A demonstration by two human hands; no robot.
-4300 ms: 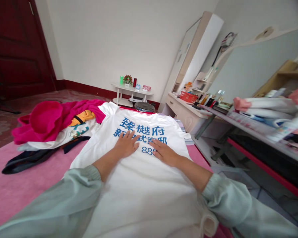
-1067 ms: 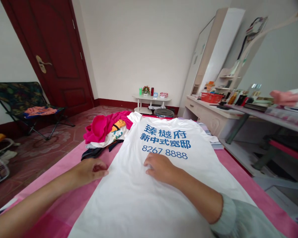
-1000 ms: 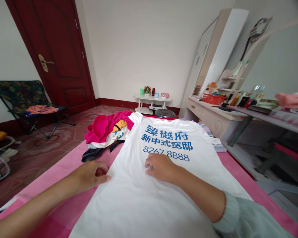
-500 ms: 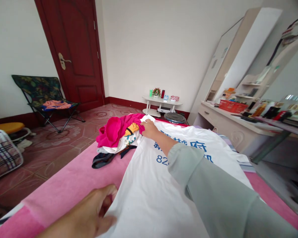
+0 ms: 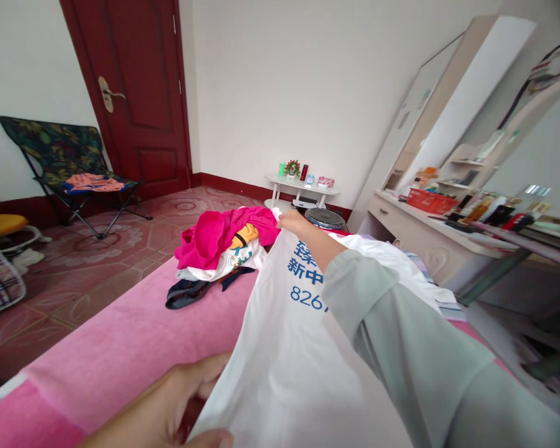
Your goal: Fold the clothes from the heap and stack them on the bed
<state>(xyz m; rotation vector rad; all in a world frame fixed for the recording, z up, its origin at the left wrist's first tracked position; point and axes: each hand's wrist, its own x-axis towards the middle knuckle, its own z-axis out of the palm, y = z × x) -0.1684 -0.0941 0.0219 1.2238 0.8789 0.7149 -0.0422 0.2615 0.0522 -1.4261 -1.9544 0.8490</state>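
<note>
A white T-shirt with blue printed characters and numbers lies lengthwise on a pink bed cover. My right hand reaches far forward and is closed on the shirt's far left edge, near the sleeve, lifting it off the bed. My left hand is at the near bottom and pinches the shirt's near left edge. The shirt's left side is raised between both hands. My right arm in a pale green sleeve covers part of the print.
A heap of clothes, magenta on top, lies on the bed left of the shirt. A white dresser with bottles and a red basket stands right. A small white table, a folding chair and a dark red door lie beyond.
My right hand left the shirt's middle, reached to its far left edge and gripped it. My left hand closed on the near left edge. The shirt's left side now rises off the bed.
</note>
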